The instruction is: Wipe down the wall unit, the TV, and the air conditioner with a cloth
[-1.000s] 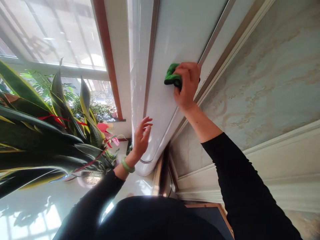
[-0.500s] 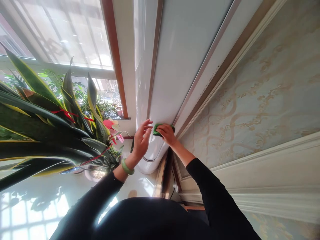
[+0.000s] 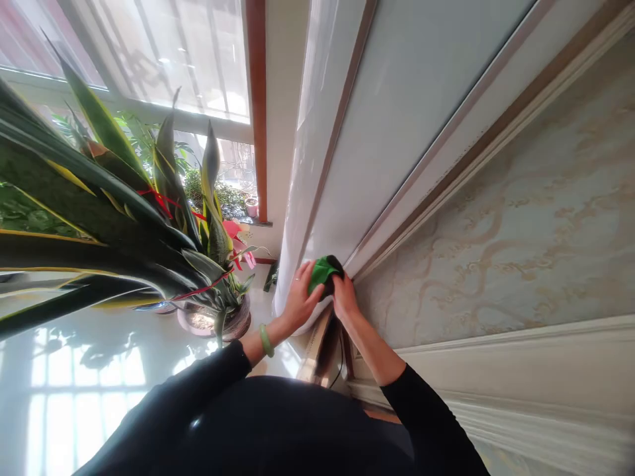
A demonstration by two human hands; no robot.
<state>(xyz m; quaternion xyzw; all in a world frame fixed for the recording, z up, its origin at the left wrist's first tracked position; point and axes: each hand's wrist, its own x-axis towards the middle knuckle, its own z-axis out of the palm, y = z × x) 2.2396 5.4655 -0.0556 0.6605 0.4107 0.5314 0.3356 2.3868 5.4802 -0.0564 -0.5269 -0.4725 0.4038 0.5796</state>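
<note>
While pressed to white panel (image 3: 377,152), green cloth (image 3: 321,272) between both hands.

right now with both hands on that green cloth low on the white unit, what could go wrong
The potted plant stands close beside the left hand; an elbow swing might brush its stiff leaves or tip the pot. The floor looks glossy, so leaning low could mean a slip. A dark cable hangs just under the right hand and green cloth; the cloth may snag it.

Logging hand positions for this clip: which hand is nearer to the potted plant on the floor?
Left. The left hand rests on the green cloth on the side facing the potted plant; the right hand is beyond the cloth, towards the wall.
</note>
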